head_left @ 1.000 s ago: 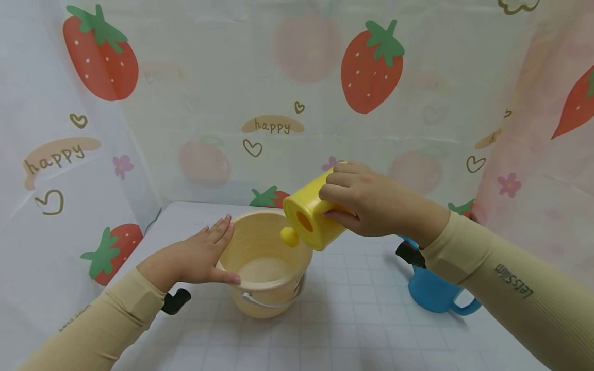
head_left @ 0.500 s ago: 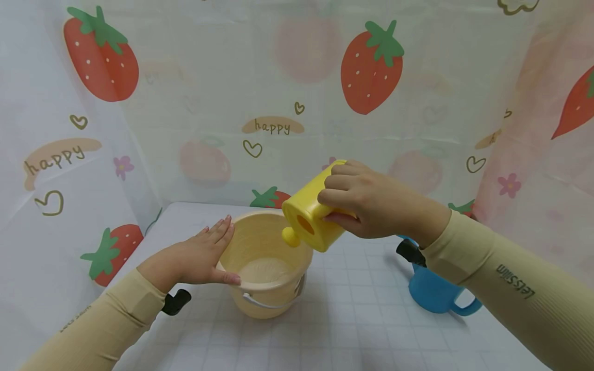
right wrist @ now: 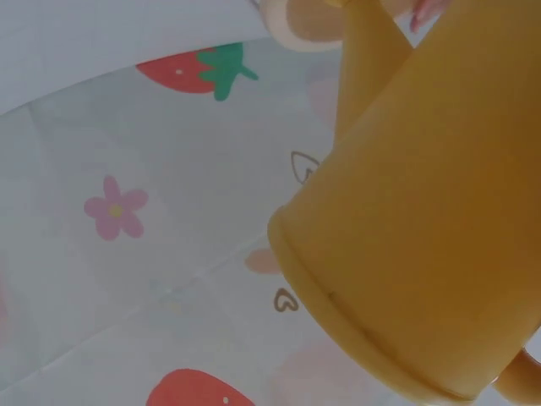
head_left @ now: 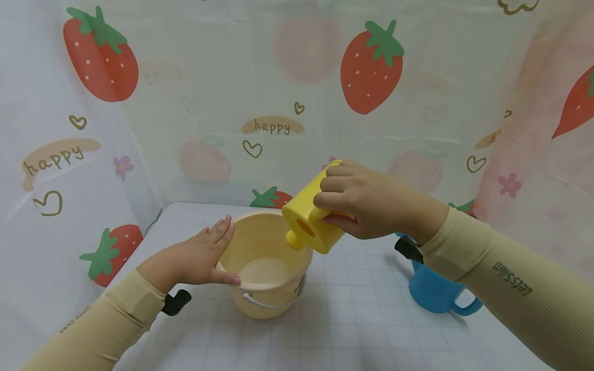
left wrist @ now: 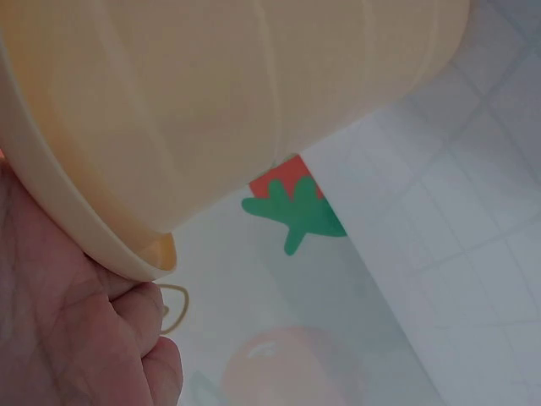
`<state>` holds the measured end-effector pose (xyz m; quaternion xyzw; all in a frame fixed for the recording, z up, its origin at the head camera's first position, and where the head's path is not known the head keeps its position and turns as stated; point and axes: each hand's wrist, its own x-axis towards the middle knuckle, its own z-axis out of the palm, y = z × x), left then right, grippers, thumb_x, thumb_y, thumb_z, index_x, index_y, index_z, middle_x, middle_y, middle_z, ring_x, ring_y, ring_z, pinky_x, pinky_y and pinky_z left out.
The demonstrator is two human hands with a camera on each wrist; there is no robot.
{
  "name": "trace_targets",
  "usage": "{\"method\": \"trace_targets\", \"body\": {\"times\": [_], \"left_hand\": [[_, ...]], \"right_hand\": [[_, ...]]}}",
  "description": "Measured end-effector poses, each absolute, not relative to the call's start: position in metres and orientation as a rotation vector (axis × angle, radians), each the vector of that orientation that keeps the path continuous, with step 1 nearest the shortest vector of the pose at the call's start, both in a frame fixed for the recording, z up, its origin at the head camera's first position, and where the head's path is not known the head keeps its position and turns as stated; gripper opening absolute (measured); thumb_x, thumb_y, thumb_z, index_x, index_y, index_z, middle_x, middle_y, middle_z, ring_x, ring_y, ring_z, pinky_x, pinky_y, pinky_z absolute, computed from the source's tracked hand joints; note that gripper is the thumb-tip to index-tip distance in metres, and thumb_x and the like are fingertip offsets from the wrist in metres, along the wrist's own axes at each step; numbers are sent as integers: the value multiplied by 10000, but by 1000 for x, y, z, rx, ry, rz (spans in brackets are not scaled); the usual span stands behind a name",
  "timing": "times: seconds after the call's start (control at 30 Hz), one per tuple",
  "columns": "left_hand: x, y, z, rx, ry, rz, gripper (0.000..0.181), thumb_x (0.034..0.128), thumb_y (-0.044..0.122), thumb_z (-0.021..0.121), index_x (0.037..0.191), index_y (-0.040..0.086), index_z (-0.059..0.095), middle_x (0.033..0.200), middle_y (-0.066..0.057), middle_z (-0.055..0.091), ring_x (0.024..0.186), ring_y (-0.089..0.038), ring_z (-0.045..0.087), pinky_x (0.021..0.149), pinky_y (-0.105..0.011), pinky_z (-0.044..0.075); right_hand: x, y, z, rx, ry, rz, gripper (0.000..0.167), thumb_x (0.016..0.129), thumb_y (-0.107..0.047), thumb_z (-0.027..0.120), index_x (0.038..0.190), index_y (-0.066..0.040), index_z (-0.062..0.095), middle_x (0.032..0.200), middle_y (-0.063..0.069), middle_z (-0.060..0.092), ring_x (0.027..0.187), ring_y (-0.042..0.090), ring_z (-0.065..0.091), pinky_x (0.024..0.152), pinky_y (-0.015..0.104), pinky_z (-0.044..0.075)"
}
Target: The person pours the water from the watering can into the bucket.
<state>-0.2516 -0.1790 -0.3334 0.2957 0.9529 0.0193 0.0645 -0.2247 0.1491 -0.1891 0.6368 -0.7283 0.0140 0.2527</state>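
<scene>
Watering can [head_left: 308,206] is hanging tipped in the right hand [head_left: 366,201], which is gripping it with curled fingers; its spout is pointing down to the left hand's side, the rounded tip sitting over the bucket [head_left: 260,234] at the rim closest to the right hand. The left hand [head_left: 195,257] is resting on the opposite rim, its fingers lying straight and its thumb spreading wide. Between the hands, the bucket is standing upright on the counter [head_left: 352,324]. Below the right wrist, a blue vessel [head_left: 431,291] is standing, partly hiding behind the sleeve [head_left: 510,278]. Beyond both hands, a cloth [head_left: 209,93] is showing strawberries.
</scene>
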Motion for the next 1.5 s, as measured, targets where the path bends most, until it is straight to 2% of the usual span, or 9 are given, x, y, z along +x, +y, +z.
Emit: {"method": "trace_targets", "body": {"times": [0.5,0.93,1.17,1.33,1.5], "left_hand": [[-251,-179,-333,898,2880,53,1235,648,845,401,1435,-62,111,1508,-218,34,1382,-356,57,1078,-527,136],[-251,-179,-333,912,2885,57,1227,660,833,413,1429,-75,116,1504,-231,38,1378,-366,71,1075,-530,144],[-250,-179,-333,915,2883,63,1218,668,822,425,1429,-77,114,1503,-232,32,1376,-371,72,1076,-530,139],[-252,-179,-334,909,2879,50,1228,659,837,405,1434,-66,102,1508,-216,18,1381,-359,56,1080,-524,131],[-253,-180,-335,911,2881,49,1230,658,838,401,1433,-68,101,1508,-217,15,1380,-363,54,1078,-529,131]], "right_hand": [[-223,150,-190,1720,-2007,-22,204,764,-165,717,868,-101,554,753,10,521,818,183,493,820,373,420],[-223,150,-189,1718,-2000,-20,209,766,-167,721,858,-102,545,742,8,513,816,187,495,875,399,408],[-224,153,-192,1696,-2037,18,223,762,-180,732,873,-104,554,764,4,540,812,180,490,756,340,426],[-225,152,-189,1650,-2079,25,232,774,-204,725,876,-103,544,785,7,559,823,183,493,756,330,435],[-226,150,-184,1615,-2135,30,209,794,-206,703,868,-106,535,759,1,510,772,151,450,710,306,409]]}}
